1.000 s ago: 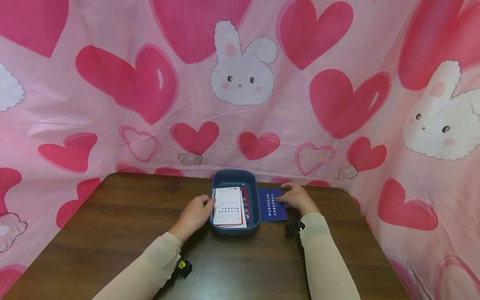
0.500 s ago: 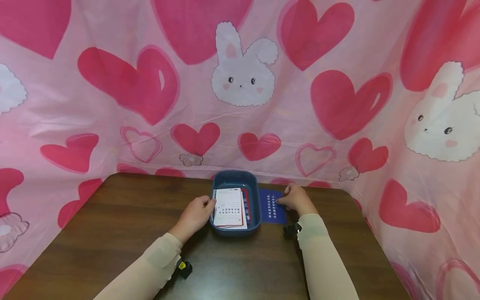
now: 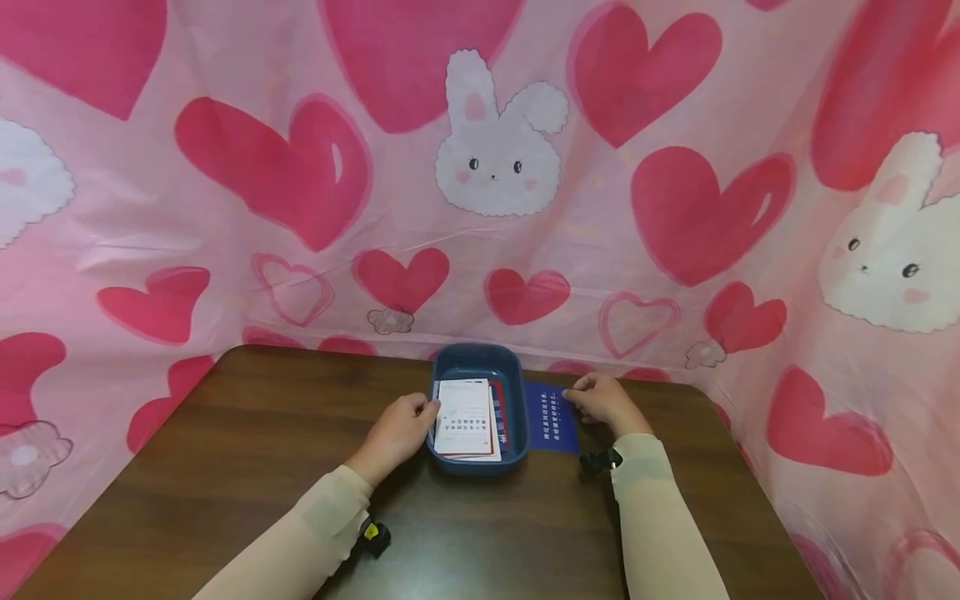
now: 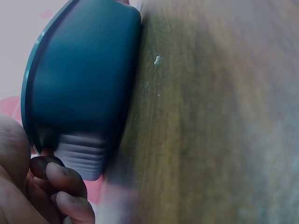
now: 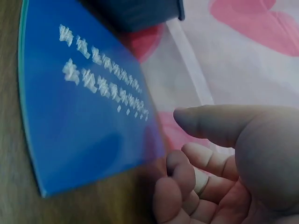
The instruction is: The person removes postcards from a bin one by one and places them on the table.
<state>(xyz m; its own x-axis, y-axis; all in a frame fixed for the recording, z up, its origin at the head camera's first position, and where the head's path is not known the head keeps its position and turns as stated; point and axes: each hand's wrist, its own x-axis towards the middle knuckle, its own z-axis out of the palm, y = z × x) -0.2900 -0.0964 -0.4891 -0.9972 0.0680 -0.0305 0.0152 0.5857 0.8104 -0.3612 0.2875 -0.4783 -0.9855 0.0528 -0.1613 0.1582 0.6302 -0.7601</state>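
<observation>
A dark blue plastic bin (image 3: 480, 469) stands near the table's far edge, with white printed cards (image 3: 463, 417) and red and blue ones beneath them inside. My left hand (image 3: 396, 433) pinches its left rim; in the left wrist view, the fingers (image 4: 67, 179) are curled at the rim's outer side. To the bin's right lies a blue card (image 3: 551, 433) with white lettering, flat on the table. My right hand (image 3: 606, 402) is at the card's right edge. In the right wrist view its thumb (image 5: 210, 123) and loosely bent fingers stand apart with nothing between them. Whether a fingertip touches the card, I cannot tell.
The brown wooden table (image 3: 480, 542) stretches in front of the bin and to both sides. A pink cloth backdrop (image 3: 300, 275) with hearts and rabbits rises right behind the table's far edge and along its sides.
My right fingers have bent and drawn together at the card's right edge. The left hand keeps its grip on the bin's rim. The head view has shifted slightly.
</observation>
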